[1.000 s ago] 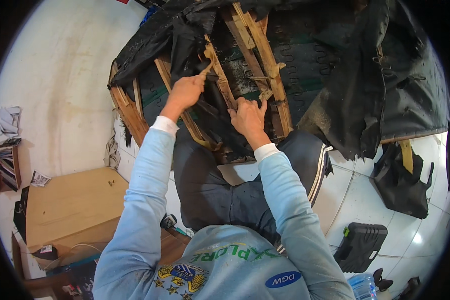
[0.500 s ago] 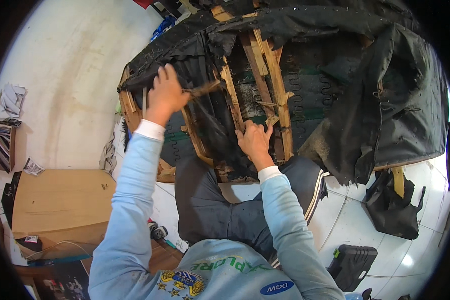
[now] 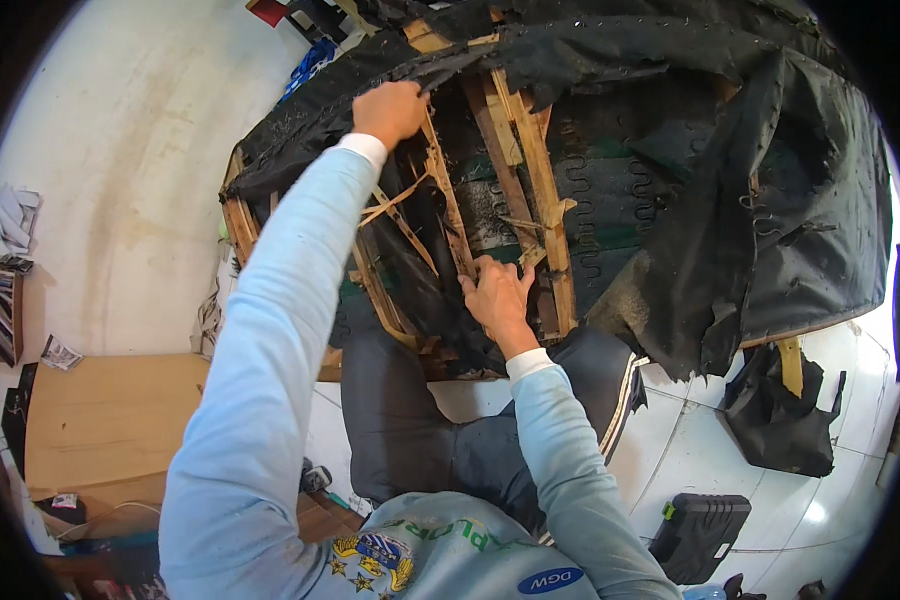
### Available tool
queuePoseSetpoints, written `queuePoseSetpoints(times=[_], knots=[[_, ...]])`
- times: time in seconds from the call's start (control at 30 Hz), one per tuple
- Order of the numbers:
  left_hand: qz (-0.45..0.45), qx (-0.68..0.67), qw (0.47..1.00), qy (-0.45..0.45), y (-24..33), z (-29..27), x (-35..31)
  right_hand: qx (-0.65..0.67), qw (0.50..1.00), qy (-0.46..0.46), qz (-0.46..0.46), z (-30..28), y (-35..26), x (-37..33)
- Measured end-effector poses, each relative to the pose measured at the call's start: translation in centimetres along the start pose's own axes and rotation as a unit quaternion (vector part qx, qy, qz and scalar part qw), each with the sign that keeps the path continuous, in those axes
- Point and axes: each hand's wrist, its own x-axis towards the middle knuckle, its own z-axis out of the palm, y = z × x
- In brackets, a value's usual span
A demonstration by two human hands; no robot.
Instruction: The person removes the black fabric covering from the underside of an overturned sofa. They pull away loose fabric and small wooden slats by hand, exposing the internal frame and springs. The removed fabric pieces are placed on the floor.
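An upturned sofa frame of wooden slats (image 3: 530,170) lies in front of me, with torn black lining fabric (image 3: 770,190) hanging off it and zigzag springs showing. My left hand (image 3: 390,110) is raised high and shut on an edge of the black fabric at the top of the frame, pulling it up. My right hand (image 3: 497,295) rests lower on a wooden slat, fingers pressed against the wood. My dark-trousered knees (image 3: 420,420) sit just below the frame.
A flat brown cardboard sheet (image 3: 110,410) lies on the floor at left. A black plastic case (image 3: 698,535) sits on the white tiles at lower right, and a black scrap of fabric (image 3: 780,420) lies beside it. A white wall (image 3: 120,180) rises at left.
My left hand has moved up and away along the frame, drawing the black fabric with it. My right hand has slid down slightly on the slat. The view has tilted closer.
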Motion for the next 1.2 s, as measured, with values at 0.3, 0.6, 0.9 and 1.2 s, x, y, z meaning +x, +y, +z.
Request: queuePoseSetpoints(times=[0.3, 0.6, 0.9, 1.2], knots=[[0.222, 0.107, 0.957, 0.154, -3.9, -0.4, 2.0, 0.041, 0.999, -0.01, -0.003, -0.3, 1.0, 0.1], [0.038, -0.015, 0.992, 0.119, -3.2, 0.8, 0.4, 0.047, 0.999, -0.019, 0.014, -0.8, -0.4, 0.3], [0.009, -0.119, 0.988, -0.097, -2.5, 2.4, -5.8, 0.017, 1.0, -0.003, -0.005, 0.3, -0.3, 0.0], [0.065, -0.416, 0.899, -0.123, -4.5, 4.8, -5.2, 0.019, 0.999, -0.04, 0.007, -0.3, 0.2, 0.9]])
